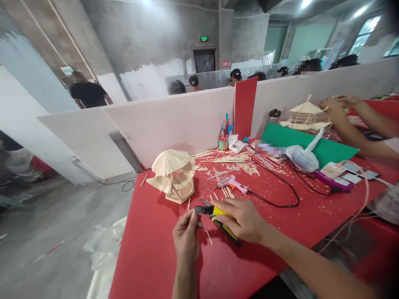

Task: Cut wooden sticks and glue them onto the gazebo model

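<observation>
My right hand (242, 219) is wrapped round yellow-and-black cutting pliers (218, 218), whose jaws point left. My left hand (186, 234) pinches a thin wooden stick up to those jaws. Both hands hover just above the red table (149, 249). A small pagoda model made of wooden sticks (173, 174) stands upright on the table behind and to the left of my hands. A pink-white glue gun (232, 184) lies a little beyond the pliers, its black cord running off to the right.
Loose sticks and shavings litter the table's far part. A cup of pens (223, 139) and a red board (245, 107) stand against the white partition. At the right, another person's hands (335, 104) touch a second stick model (307, 116) near a green sheet (311, 143), a plastic bag and phones.
</observation>
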`<state>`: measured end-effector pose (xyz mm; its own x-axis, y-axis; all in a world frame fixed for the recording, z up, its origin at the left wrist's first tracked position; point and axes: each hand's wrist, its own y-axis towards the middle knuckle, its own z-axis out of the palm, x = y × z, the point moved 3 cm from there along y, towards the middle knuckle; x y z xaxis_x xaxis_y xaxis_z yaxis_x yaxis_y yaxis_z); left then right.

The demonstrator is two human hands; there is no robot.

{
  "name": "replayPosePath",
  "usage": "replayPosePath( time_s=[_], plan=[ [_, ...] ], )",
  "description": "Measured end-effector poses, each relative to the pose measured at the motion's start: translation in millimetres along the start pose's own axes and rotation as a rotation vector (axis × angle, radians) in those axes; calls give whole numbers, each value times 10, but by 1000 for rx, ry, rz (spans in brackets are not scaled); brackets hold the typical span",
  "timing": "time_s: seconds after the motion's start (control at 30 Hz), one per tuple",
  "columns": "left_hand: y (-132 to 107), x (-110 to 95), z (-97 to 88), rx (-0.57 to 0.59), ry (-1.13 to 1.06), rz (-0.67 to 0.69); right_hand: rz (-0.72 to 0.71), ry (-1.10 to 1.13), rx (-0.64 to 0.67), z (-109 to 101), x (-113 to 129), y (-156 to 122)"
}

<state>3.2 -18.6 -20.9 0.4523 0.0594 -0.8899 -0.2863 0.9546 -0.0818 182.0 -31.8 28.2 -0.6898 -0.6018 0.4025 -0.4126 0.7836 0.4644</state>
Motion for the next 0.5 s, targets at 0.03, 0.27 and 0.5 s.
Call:
replayPosePath(
  time_s=[0.03,0.27,0.5],
  plan=[
    [0,-1,-4,4,-4,1,-2,-3,9,29,-6,-14],
    [12,-2,12,41,6,-4,9,-56,18,44,-2,-15],
    [-9,-9,-3,35,21,11,-22,-120,-2,72,-1,-27]
  ],
)
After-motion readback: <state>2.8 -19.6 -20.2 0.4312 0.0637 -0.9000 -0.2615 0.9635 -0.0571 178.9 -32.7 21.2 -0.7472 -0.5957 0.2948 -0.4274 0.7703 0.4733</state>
